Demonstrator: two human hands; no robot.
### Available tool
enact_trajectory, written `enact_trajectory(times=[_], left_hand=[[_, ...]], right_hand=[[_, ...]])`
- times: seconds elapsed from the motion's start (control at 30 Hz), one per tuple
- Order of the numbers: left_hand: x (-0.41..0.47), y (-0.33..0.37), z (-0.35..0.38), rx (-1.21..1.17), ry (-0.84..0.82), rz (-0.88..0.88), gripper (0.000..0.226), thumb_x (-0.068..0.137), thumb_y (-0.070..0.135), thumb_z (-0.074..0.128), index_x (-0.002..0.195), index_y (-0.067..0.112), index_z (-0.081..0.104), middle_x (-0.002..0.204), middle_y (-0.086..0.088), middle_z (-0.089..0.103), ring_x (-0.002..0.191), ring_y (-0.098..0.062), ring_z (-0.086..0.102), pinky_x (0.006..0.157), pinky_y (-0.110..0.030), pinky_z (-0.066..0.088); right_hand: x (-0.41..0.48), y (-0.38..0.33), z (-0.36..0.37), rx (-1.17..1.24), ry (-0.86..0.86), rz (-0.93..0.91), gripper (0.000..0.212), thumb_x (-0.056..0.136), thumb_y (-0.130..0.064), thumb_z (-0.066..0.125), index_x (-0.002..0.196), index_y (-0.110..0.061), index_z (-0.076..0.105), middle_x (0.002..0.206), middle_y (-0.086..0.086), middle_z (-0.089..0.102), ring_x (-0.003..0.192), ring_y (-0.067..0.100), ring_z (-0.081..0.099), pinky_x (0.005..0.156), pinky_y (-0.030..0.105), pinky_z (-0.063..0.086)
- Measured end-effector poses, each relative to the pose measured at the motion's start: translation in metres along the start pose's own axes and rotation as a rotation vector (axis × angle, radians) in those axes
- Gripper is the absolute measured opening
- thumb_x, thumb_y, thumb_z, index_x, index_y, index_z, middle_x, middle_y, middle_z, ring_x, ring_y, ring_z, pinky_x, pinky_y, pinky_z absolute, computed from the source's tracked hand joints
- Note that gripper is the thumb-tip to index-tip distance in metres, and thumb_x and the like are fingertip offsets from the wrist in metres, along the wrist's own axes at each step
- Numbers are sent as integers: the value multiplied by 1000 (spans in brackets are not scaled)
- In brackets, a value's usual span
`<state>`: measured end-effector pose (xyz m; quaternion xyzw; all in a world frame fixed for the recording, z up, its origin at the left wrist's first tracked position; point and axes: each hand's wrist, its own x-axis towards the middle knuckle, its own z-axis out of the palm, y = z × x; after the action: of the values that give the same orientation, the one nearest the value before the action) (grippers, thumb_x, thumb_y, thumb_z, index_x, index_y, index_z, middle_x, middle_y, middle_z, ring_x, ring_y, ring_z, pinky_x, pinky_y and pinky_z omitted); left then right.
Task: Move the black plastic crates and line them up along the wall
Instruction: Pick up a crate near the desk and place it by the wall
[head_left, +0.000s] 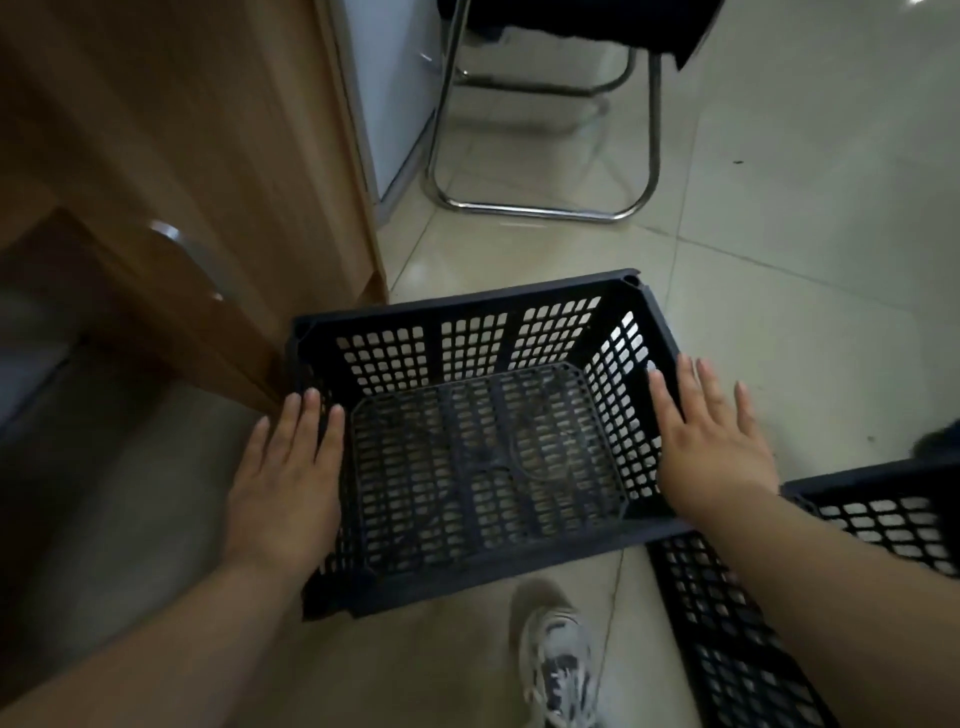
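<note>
A wooden cabinet (182, 130) stands just beyond the left hand (291, 478). Between the hands a black plastic crate (467, 338) is set on the tiled floor (779, 312), and a second crate (883, 519) lies under the right forearm. The left hand and the right hand (711, 447) are laid flat on the nearer crate's side rims, fingers straight and nothing gripped, presumably so it can be slid.

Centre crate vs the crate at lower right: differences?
Centre crate has the left hand and right hand flat on its side rims; lower-right crate is untouched. Centre crate shows nearly whole, beside the wooden cabinet; lower-right crate is cut off by the frame edge. Both: black, grid-perforated plastic.
</note>
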<state>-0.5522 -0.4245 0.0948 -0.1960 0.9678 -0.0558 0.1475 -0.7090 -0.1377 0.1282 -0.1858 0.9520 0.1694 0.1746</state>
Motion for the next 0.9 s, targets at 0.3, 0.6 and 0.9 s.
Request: enact_trajectory(times=[0.3, 0.6, 0.9], left_hand=[[91, -11, 63, 94, -123, -99, 75, 94, 23, 36, 145, 11, -17, 156, -14, -19, 143, -27, -18, 114, -40, -14], [109, -8, 74, 182, -179, -113, 90, 87, 12, 53, 145, 10, -16, 154, -16, -22, 141, -34, -22, 116, -40, -9], [104, -16, 75, 288, -205, -49, 78, 92, 14, 38, 144, 9, -21, 152, -17, -29, 140, -28, -26, 81, -33, -43]], right_hand=[[127, 10, 51, -98, -72, 7, 75, 89, -14, 27, 145, -20, -22, 148, 2, -36, 138, 17, -32, 83, 32, -42], [168, 14, 77, -215, -106, -28, 66, 91, -13, 17, 136, -17, -31, 140, 6, -41, 138, 19, -32, 92, 33, -37], [156, 14, 70, -310, -190, -24, 64, 93, -14, 17, 133, -10, -33, 137, 11, -45, 118, 21, -50, 79, 36, -43]])
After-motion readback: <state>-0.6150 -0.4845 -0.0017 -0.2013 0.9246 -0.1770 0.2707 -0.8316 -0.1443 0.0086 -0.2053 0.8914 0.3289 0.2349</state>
